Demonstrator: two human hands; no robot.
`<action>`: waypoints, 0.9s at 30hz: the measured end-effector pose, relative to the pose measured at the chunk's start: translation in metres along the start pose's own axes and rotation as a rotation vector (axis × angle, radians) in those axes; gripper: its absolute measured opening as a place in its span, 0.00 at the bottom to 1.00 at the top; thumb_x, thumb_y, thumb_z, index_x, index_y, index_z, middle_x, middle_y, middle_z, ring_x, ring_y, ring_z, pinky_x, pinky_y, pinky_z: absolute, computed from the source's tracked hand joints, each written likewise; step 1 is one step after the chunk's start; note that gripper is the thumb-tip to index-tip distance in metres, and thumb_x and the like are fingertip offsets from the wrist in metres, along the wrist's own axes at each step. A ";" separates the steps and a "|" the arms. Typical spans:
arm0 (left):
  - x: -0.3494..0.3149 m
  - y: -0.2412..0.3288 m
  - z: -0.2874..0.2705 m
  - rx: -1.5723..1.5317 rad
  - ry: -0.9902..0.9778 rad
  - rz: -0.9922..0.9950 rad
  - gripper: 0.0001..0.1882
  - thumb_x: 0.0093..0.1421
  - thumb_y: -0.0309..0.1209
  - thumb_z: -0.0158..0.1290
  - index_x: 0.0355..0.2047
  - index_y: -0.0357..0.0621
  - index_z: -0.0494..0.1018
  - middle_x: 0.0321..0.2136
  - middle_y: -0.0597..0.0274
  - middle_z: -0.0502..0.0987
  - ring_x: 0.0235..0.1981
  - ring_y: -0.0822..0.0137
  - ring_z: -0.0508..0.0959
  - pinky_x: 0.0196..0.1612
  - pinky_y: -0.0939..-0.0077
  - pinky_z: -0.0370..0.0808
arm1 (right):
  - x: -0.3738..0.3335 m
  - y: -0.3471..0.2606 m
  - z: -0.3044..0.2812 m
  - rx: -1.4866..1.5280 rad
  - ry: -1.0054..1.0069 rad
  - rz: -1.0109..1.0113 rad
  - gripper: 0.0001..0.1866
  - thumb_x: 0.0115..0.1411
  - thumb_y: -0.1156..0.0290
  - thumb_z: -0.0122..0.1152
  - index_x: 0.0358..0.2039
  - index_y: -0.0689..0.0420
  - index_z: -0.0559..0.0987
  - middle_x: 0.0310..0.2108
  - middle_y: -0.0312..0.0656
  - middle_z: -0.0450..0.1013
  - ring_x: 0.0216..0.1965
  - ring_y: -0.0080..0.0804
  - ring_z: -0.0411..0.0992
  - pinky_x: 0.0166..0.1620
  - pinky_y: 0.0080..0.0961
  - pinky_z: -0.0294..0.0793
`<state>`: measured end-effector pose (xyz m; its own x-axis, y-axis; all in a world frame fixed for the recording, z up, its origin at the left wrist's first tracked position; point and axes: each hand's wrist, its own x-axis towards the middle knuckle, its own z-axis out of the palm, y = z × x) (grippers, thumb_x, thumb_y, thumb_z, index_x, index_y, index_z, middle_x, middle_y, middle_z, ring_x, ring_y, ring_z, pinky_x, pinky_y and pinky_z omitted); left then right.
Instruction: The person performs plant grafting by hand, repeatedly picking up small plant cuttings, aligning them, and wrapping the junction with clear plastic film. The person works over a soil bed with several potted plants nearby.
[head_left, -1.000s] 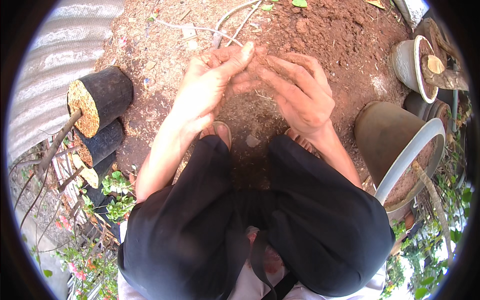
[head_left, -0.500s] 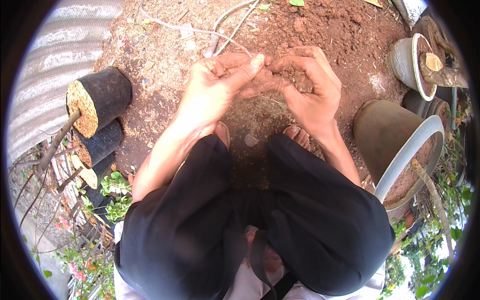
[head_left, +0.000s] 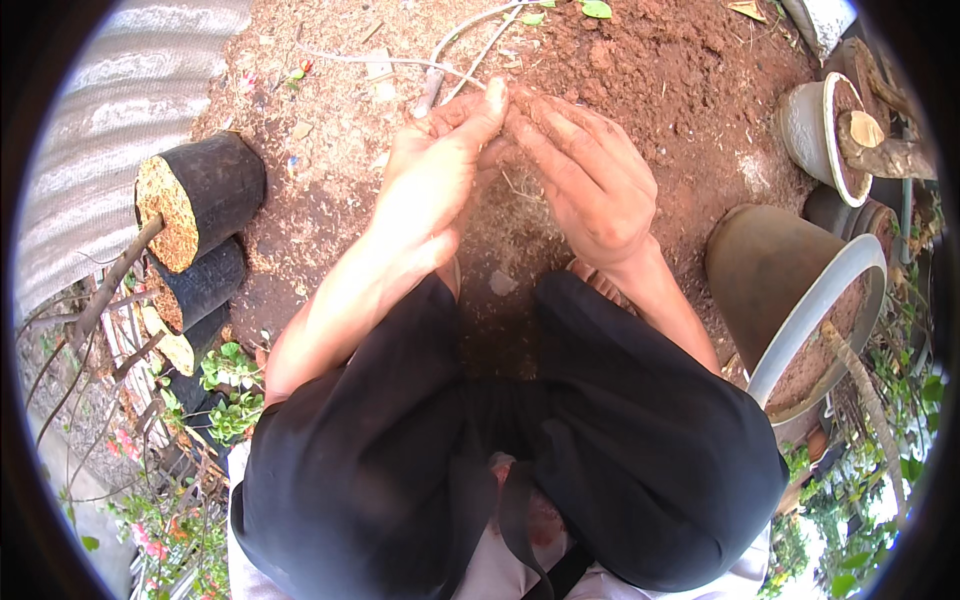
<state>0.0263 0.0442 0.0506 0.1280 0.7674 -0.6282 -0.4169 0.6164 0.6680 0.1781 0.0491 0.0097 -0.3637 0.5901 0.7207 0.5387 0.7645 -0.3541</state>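
Observation:
My left hand (head_left: 440, 150) is closed near the top middle, its thumb pressed where a thin grey branch (head_left: 405, 62) runs into my grip. My right hand (head_left: 590, 165) curls in from the other side, fingers together and bent against the left fingertips. Wet reddish mud (head_left: 524, 100) coats the fingers and sits where both hands meet. Most of what lies between the palms is hidden. Past my hands, the grey branch forks and rests over the soil.
Loose red soil (head_left: 690, 80) is heaped ahead. Black planting bags (head_left: 215, 185) lie at left beside a corrugated sheet (head_left: 120, 110). At right stand a large brown pot (head_left: 765, 260) and a white pot (head_left: 803, 125). Leafy plants (head_left: 230, 380) grow along the left side.
My right hand has turned and closed over, its fingers now folded against the left ones, covering the mud seen between them. Both hands and the branch's held end have shifted slightly left and up.

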 end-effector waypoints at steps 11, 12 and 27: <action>0.002 -0.003 0.001 -0.051 0.070 0.007 0.13 0.63 0.36 0.51 0.39 0.39 0.74 0.35 0.63 0.78 0.37 0.72 0.76 0.45 0.76 0.72 | -0.007 0.000 -0.001 0.321 0.004 0.282 0.15 0.41 0.80 0.63 0.33 0.61 0.81 0.33 0.46 0.76 0.38 0.40 0.75 0.40 0.31 0.75; 0.003 -0.003 -0.002 -0.065 0.060 -0.015 0.13 0.63 0.36 0.51 0.40 0.39 0.74 0.35 0.62 0.78 0.38 0.71 0.76 0.45 0.75 0.73 | -0.009 0.002 -0.003 0.472 0.004 0.407 0.15 0.41 0.81 0.64 0.34 0.61 0.81 0.33 0.46 0.76 0.39 0.40 0.75 0.41 0.30 0.75; 0.003 -0.013 -0.005 0.051 -0.088 0.147 0.12 0.59 0.32 0.56 0.38 0.35 0.74 0.30 0.59 0.80 0.33 0.75 0.77 0.39 0.82 0.73 | 0.003 0.007 -0.016 0.301 -0.106 0.408 0.27 0.36 0.76 0.71 0.42 0.57 0.79 0.42 0.46 0.74 0.44 0.43 0.71 0.46 0.33 0.71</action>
<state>0.0279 0.0373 0.0380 0.1485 0.8610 -0.4865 -0.3912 0.5030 0.7707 0.1933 0.0516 0.0189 -0.2527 0.8670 0.4294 0.4160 0.4981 -0.7608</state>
